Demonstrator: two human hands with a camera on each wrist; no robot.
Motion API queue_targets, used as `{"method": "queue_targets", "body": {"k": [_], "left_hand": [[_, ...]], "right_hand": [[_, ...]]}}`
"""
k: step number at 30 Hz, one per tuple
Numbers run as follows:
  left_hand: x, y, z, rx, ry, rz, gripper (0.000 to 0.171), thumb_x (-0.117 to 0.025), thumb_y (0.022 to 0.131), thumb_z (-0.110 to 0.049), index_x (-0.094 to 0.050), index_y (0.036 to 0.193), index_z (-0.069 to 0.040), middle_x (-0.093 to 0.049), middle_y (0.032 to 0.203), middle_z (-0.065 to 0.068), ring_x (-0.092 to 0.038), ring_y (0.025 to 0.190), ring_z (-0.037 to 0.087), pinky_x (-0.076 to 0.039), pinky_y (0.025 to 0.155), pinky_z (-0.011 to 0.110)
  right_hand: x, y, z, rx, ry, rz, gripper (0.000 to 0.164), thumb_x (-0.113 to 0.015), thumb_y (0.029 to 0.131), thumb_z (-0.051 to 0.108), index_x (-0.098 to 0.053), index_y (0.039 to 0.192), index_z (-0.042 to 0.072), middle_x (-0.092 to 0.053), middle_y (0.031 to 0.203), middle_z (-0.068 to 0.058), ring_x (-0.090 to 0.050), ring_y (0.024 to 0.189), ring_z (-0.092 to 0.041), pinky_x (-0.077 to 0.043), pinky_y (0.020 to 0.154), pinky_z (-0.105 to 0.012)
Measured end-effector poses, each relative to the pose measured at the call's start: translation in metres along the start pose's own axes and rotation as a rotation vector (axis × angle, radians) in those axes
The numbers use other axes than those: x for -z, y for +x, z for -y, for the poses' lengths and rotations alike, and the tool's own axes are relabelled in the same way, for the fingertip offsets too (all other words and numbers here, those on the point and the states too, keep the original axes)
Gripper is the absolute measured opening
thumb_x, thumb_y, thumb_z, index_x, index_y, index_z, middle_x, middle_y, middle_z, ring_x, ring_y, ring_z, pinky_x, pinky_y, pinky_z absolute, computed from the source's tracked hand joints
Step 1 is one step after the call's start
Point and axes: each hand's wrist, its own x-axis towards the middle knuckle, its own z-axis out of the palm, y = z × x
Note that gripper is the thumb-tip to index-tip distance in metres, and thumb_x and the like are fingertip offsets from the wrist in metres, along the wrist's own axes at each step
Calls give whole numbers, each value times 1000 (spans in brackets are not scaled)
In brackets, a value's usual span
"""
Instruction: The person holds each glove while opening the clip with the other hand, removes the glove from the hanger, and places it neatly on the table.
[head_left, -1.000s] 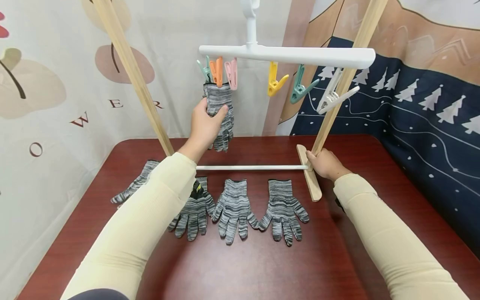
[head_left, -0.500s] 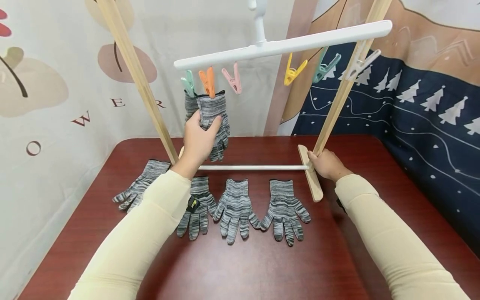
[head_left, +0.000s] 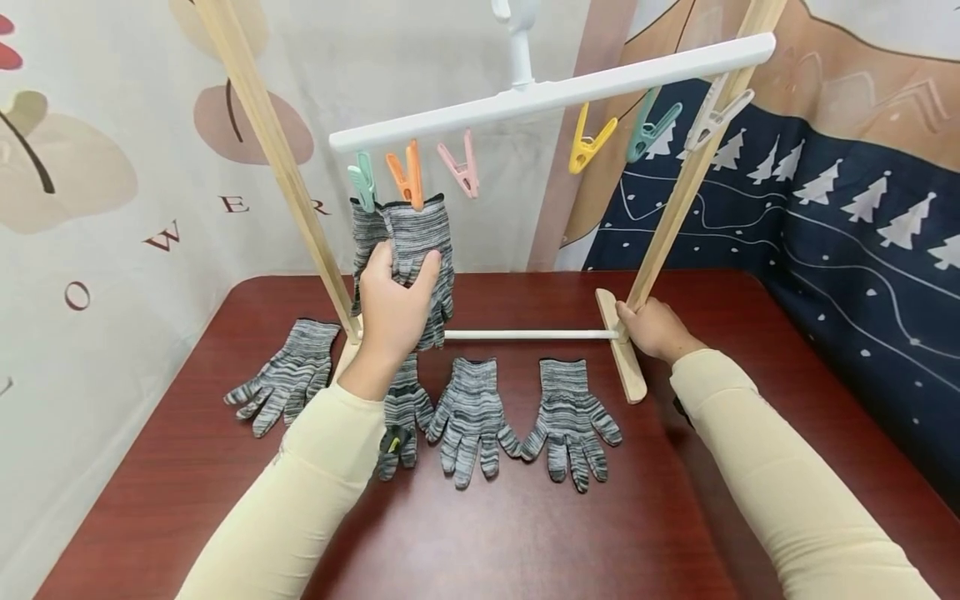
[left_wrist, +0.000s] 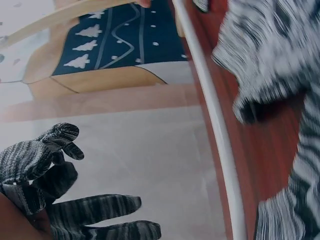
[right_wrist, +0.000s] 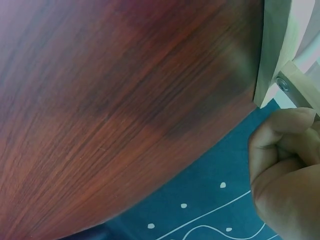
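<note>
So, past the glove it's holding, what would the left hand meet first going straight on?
Probably the orange clothespin at the top of the striped glove the left hand grips, with the white hanger bar above; depth is unclear here.

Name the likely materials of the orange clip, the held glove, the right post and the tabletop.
Orange clip: probably plastic, smooth, evenly coloured.
Held glove: knitted yarn, matte; fine flecked rows show, fibre unclear.
Right post: apparently pale wood, smooth, with faint streaks.
Tabletop: wood or wood-look laminate; reddish-brown grain, soft reflections suggesting gloss.
</note>
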Motion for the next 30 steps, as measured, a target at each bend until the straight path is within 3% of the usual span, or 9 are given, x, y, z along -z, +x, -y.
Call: {"method": "queue_targets", "body": {"k": [9,15,19,25,26,28,30], "left_hand": [[1,-13,-11,62,-126,6,36,-65,97,-22,-62,128,-4,-69,111,10,-65,90,10,-54,80,24],[8,-16,-17,95,-79,39,38,-63,98,-24,-61,133,-9,-70,119,5,-64,106,7,-52,91,25],[14,-16,-19,113,-75,61,37,-63,98,-25,-61,132,-9,-70,118,5,-64,103,9,-52,89,25],[13,-18,-19,102,-124,94,39,-62,100,-24,-58,136,-10,-68,124,4,-63,110,10,-52,94,30],[12,-18,-19,99,-131,101,40,-61,100,-24,-57,137,-10,-67,125,4,-63,112,10,-52,96,31],[11,-18,-19,95,-132,109,40,-61,100,-24,-57,137,-10,-67,126,4,-62,114,11,-51,97,33],[11,-18,-19,94,-125,111,40,-61,100,-24,-57,137,-9,-67,126,5,-62,115,12,-51,98,34]], "right_hand": [[-2,-1,-2,-3,-8,-17,58,-33,108,39,-59,125,-9,-65,110,-28,-64,104,-34,-51,93,-49],[-3,-3,-1,-1,-4,-26,58,-33,109,40,-59,126,-9,-66,103,-25,-65,99,-31,-52,83,-41],[-3,-3,2,-8,-10,-14,60,-33,109,41,-56,131,-10,-65,102,-25,-65,98,-31,-51,78,-36],[0,-6,3,-24,-73,27,70,-34,106,51,-48,140,-8,-63,120,-28,-65,107,-35,-54,89,-50],[3,-8,3,-31,-81,49,74,-35,105,55,-46,142,-8,-64,118,-27,-66,103,-34,-56,85,-48],[9,-11,3,-47,-98,124,80,-36,102,61,-44,143,-7,-67,95,-21,-66,79,-27,-57,68,-40],[16,-17,5,-60,-114,214,80,-39,100,64,-52,134,-7,-58,70,-10,-54,56,-18,-47,51,-30]]}}
